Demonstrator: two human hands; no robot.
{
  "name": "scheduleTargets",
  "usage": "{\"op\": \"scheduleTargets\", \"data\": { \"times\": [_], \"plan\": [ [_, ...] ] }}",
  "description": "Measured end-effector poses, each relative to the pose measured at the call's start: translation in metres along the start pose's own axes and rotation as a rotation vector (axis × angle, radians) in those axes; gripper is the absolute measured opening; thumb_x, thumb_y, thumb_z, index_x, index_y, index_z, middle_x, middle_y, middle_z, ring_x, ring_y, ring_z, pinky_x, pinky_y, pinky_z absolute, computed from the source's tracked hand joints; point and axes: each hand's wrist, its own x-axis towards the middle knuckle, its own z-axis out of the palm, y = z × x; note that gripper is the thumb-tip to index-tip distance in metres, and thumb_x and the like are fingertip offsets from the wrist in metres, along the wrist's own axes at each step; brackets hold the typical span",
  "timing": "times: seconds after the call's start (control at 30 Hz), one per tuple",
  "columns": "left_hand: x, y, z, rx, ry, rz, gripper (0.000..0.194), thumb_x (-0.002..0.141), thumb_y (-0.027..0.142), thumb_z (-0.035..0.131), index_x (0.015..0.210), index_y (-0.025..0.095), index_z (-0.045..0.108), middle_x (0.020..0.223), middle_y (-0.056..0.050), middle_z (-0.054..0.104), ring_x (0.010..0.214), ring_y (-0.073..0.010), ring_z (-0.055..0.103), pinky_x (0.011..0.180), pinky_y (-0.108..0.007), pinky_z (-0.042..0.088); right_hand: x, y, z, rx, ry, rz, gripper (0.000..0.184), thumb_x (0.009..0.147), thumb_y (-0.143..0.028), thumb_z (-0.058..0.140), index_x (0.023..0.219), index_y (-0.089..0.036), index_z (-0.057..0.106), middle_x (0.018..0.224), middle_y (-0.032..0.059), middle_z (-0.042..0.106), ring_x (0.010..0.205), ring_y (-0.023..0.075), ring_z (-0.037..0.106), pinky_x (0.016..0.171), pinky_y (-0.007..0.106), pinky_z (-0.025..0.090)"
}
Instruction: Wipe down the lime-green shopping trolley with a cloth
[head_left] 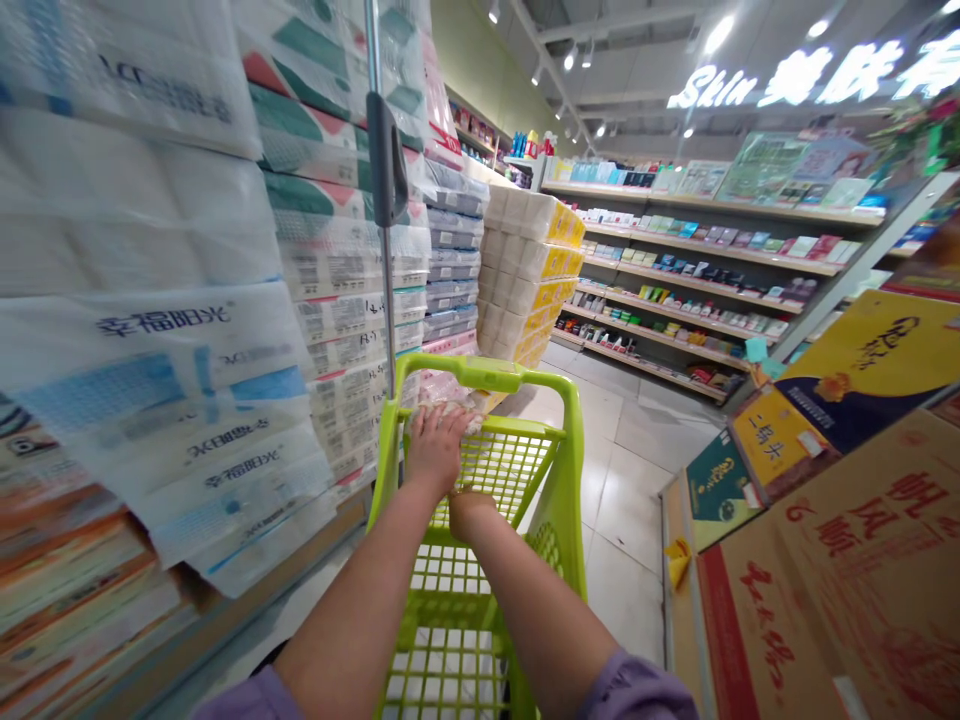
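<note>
A lime-green plastic shopping cart (574, 480) stands in front of me in the aisle. Near its upper left rim, my left hand (435, 440) presses a whitish cloth (474, 422) onto the top edge of the cart's slatted panel (517, 460). The fingers lie over the cloth, which pokes out on their right side. Lower down and slightly right, my right hand (471, 508) bends down against the panel; its fingers are hidden from view. A metal pole (386, 290) with a dark grey plastic piece (386, 160) rises from the cart's left side.
Tall stacks of wrapped tissue packs (225, 400) line the left side close to the cart. More tissue packs (525, 270) rise ahead. Cardboard boxes (862, 540) stand on a low platform at right. Shelves of small boxed goods (675, 240) are beyond the tiled floor (622, 500).
</note>
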Motion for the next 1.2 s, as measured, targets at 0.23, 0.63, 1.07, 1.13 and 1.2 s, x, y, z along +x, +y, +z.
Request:
{"op": "scheduleTargets", "data": {
  "times": [0.23, 0.63, 1.07, 1.13, 1.2],
  "plan": [
    [0.002, 0.002, 0.005, 0.006, 0.01, -0.059, 0.05, 0.085, 0.012, 0.039, 0.131, 0.026, 0.052, 0.136, -0.001, 0.055, 0.132, -0.0264, 0.038, 0.116, -0.05, 0.017, 0.015, 0.005, 0.023, 0.031, -0.021, 0.012, 0.092, 0.071, -0.012, 0.064, 0.15, -0.021, 0.019, 0.156, 0.0181, 0.01, 0.135, 0.0309, 0.036, 0.101, 0.046, 0.044],
    [0.02, 0.011, -0.011, 0.055, -0.206, -0.106, 0.044, 0.087, 0.02, 0.042, 0.13, 0.02, 0.052, 0.137, -0.008, 0.054, 0.129, -0.0292, 0.042, 0.112, -0.049, 0.023, -0.057, -0.016, 0.026, -0.004, 0.087, -0.03, 0.062, 0.079, -0.034, 0.061, 0.136, -0.013, 0.046, 0.134, 0.0211, 0.052, 0.118, 0.0309, 0.056, 0.091, 0.044, 0.051],
    [-0.068, 0.006, -0.067, 0.041, -0.518, 0.133, 0.056, 0.079, 0.003, 0.041, 0.13, 0.022, 0.053, 0.14, -0.006, 0.051, 0.125, -0.0226, 0.05, 0.105, -0.037, 0.036, -0.15, 0.012, 0.033, 0.04, 0.593, -0.106, 0.026, 0.09, -0.035, 0.044, 0.097, -0.02, 0.065, 0.09, 0.0102, 0.069, 0.106, 0.0261, 0.053, 0.088, 0.036, 0.038],
    [-0.094, 0.012, -0.072, 0.044, -0.539, 0.159, 0.058, 0.078, 0.003, 0.041, 0.133, 0.022, 0.05, 0.142, -0.006, 0.049, 0.128, -0.0222, 0.046, 0.108, -0.038, 0.032, -0.158, 0.015, 0.031, 0.056, 0.597, -0.085, 0.027, 0.091, -0.033, 0.043, 0.099, -0.02, 0.065, 0.09, 0.0095, 0.069, 0.106, 0.0248, 0.053, 0.088, 0.035, 0.037],
    [-0.121, 0.021, -0.076, 0.047, -0.545, 0.182, 0.062, 0.078, 0.002, 0.041, 0.136, 0.023, 0.046, 0.144, -0.007, 0.046, 0.132, -0.0223, 0.042, 0.111, -0.042, 0.029, -0.164, 0.018, 0.028, 0.07, 0.592, -0.064, 0.029, 0.091, -0.034, 0.041, 0.101, -0.021, 0.065, 0.091, 0.0094, 0.069, 0.105, 0.0246, 0.053, 0.087, 0.035, 0.037]
  ]
}}
